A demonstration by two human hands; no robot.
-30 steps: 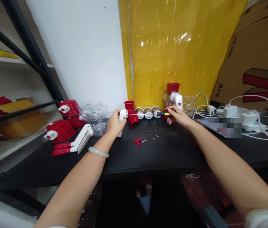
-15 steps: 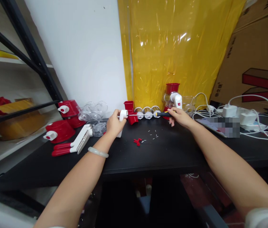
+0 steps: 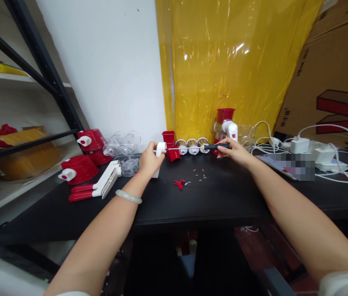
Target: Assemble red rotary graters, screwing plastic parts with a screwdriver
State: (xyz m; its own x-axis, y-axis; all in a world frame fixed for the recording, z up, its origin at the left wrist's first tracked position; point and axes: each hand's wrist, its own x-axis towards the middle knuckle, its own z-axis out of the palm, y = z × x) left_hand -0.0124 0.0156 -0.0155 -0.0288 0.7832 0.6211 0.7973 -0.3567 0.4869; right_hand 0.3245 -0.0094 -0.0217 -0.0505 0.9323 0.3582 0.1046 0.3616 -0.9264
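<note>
My left hand [image 3: 149,159] is closed round a white plastic part [image 3: 161,148] with a round end, held just above the black table. My right hand [image 3: 233,152] grips the dark handle of a screwdriver [image 3: 215,146]. Its long shaft lies level, and the tip reaches into the round end of the white part. My fingers and palm hide much of the white part. Below, on the table, rest small red pieces [image 3: 179,183] and several tiny pale pins [image 3: 197,175]. Behind the shaft stand a red plastic housing [image 3: 173,153] and metal grater drums [image 3: 193,151].
White-and-red handles [image 3: 106,183], red bases [image 3: 80,167] and clear plastic parts [image 3: 129,166] sit on the left of the black table [image 3: 174,209]. A red-and-white assembled grater [image 3: 224,116] stands at the back. Right are a tablet [image 3: 280,166], white chargers [image 3: 299,145] and cables.
The fingers of my right hand have shifted on the screwdriver handle, which now shows more. The view has moved slightly. The white part stays in my left hand.
</note>
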